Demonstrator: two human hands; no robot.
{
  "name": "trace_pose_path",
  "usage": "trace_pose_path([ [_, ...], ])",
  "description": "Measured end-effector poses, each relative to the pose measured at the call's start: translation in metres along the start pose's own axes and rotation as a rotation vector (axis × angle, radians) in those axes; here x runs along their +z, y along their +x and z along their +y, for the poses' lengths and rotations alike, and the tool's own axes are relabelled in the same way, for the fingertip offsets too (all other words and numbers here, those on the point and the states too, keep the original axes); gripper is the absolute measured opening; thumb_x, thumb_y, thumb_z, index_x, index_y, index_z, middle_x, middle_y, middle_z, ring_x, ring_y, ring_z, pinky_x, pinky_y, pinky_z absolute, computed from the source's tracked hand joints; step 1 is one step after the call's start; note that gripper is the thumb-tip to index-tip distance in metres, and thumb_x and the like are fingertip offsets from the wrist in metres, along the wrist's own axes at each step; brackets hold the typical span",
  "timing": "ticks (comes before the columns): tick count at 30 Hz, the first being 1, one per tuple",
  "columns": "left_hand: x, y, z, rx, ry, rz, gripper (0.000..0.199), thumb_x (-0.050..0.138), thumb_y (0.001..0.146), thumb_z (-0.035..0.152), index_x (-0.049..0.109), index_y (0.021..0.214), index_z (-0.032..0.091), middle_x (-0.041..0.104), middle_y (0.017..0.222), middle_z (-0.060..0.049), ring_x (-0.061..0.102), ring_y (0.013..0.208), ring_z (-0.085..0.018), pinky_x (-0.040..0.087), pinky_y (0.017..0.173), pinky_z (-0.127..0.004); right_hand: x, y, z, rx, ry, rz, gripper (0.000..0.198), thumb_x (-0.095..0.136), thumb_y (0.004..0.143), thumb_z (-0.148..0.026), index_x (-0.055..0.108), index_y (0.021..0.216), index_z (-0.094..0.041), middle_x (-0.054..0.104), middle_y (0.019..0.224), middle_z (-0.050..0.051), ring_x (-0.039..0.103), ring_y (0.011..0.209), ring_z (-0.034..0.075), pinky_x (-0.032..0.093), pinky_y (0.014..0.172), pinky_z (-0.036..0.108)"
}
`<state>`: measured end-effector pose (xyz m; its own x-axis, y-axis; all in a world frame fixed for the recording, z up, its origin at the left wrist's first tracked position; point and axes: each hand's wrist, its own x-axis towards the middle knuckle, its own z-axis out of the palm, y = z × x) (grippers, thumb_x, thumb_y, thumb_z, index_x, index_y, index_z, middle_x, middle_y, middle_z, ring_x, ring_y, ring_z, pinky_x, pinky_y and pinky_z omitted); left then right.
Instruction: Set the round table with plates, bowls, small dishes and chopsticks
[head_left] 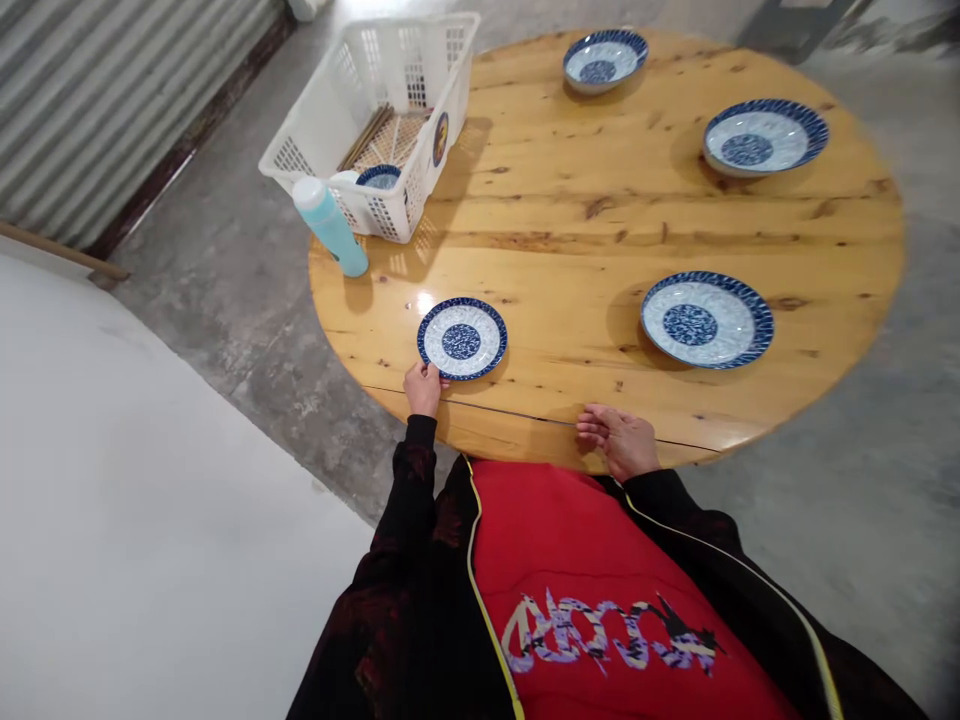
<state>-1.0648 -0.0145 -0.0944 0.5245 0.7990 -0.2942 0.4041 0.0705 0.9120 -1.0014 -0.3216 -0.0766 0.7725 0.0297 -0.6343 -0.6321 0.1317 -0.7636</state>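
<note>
1. Upper left: a white basket [459,95] sits at the upper-left side of the wooden table [555,240]. Inside lie some sticks [367,138] and a blue-rimmed dish [380,178]; these, at least, have not been laid out.
2. Just below the basket, a light-blue bottle [336,235] stands near the table's edge.
3. Lower centre-left: the left hand [424,387] has thumb and fingers pinched on the near rim of a small plate [462,340], which lies on the table. It looks nearly placed, though not yet let go.
4. Top, right of centre: a top plate [600,60] is set out near the far edge.
5. Lower centre: the right hand [621,440] holds nothing, fingers loosely bent, by the near edge.
6. Right of centre, a lower plate [705,320] is set down.
7. Upper right: another plate [765,140] is also out.
</note>
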Motion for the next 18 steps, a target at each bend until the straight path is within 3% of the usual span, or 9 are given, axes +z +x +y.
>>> trace_pose_path([
  [12,-0.013,-0.006,0.000,-0.067,-0.108,-0.053,0.022,0.055,0.088,0.033,0.054,0.073,0.017,0.064,0.063,-0.003,0.065,0.056,-0.018,0.055,0.056,-0.029,0.001,0.002,0.004,0.018,-0.044,-0.053,0.012,0.078,0.077,-0.024,0.069,0.075,-0.016,0.068,0.063,0.004,0.063,0.051,0.012,0.055,0.044,0.018],
  [18,-0.039,-0.011,0.004,-0.087,-0.164,0.060,0.023,0.053,0.086,0.036,0.054,0.075,0.016,0.065,0.066,-0.003,0.064,0.056,-0.015,0.053,0.055,-0.026,0.006,-0.009,-0.001,0.033,-0.038,0.000,0.013,0.077,0.076,-0.022,0.066,0.074,-0.015,0.068,0.062,0.004,0.061,0.048,0.011,0.051,0.041,0.016],
])
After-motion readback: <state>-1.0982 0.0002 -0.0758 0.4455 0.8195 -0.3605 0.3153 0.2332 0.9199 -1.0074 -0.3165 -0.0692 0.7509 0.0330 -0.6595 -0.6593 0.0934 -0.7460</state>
